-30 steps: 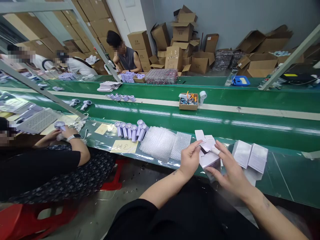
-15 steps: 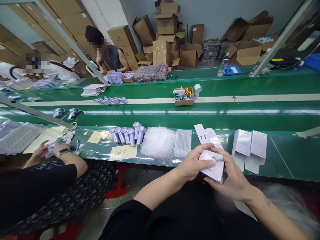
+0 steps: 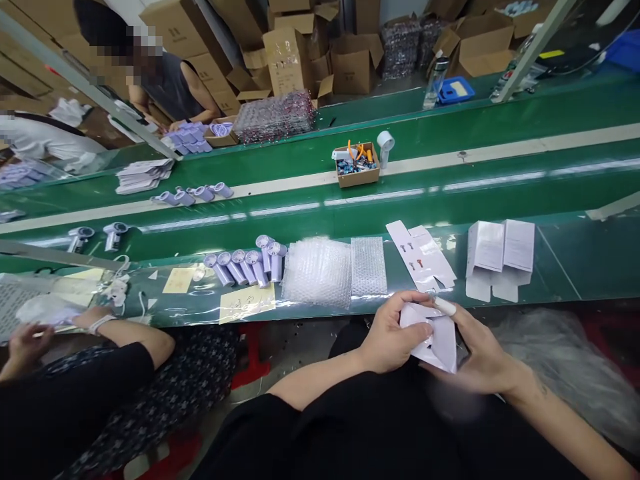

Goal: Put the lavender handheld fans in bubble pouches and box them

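Observation:
Between my hands, just in front of the bench edge, is a small white cardboard box (image 3: 436,343) with folded flaps. My left hand (image 3: 397,333) grips it from the left, the thumb pressing on a flap. My right hand (image 3: 477,350) wraps its right side; one finger wears a white covering and lies along the upper edge. The fingers underneath are hidden. Just beyond lies a flat, unfolded white carton (image 3: 425,257) printed with small fan pictures. To the right stand two white boxes (image 3: 487,247) with flaps hanging open.
Bubble wrap bags (image 3: 317,270) lie left of my hands, beside several lilac handheld fans (image 3: 245,263). A small parts box (image 3: 357,170) stands on the conveyor (image 3: 280,220). A co-worker's arm (image 3: 135,340) is at left; another person (image 3: 170,87) works across the line.
My view has shifted downward and tilted. The box in my hands has turned a little, and its flaps have moved under my left thumb. More of the flat carton shows.

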Tool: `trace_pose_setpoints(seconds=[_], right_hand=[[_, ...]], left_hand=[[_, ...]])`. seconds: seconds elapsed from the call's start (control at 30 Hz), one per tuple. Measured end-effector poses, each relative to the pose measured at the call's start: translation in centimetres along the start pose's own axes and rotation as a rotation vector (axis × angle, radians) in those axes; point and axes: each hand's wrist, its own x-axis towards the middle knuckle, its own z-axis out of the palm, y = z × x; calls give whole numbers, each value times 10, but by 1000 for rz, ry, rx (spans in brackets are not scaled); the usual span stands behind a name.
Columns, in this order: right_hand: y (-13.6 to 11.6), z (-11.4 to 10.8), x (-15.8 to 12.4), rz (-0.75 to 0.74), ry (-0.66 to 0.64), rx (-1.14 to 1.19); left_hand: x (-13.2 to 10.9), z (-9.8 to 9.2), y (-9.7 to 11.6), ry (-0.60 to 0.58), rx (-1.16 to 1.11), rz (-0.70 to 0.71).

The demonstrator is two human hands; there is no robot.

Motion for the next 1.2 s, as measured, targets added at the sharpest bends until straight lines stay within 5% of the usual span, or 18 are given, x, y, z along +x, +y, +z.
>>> trace_pose_setpoints(seconds=[0.3,0.53,0.73,0.87,0.93,1.0,1.13,1.2], right_hand=[[4,-4,-16,70,65,-39],[22,-24,-24,82,70,-29],[48,-53,-21,217,-8,190],[79,-68,-12,385,182,535],[105,-71,-2,442,187,687],[141,-70,14,553,113,754],[214,-45,56,1039,79,442],[237,-22,73,1147,64,296]], left_hand=[[9,6,-6,-119,-147,-104],[29,27,-15,-163,-58,-159],[62,36,-6,-351,286,-187],[95,34,-16,-469,415,-42],[108,34,-31,-384,507,-4],[118,29,-43,-173,548,-2],[129,-5,-38,513,552,19],[129,-29,-26,772,592,21]])
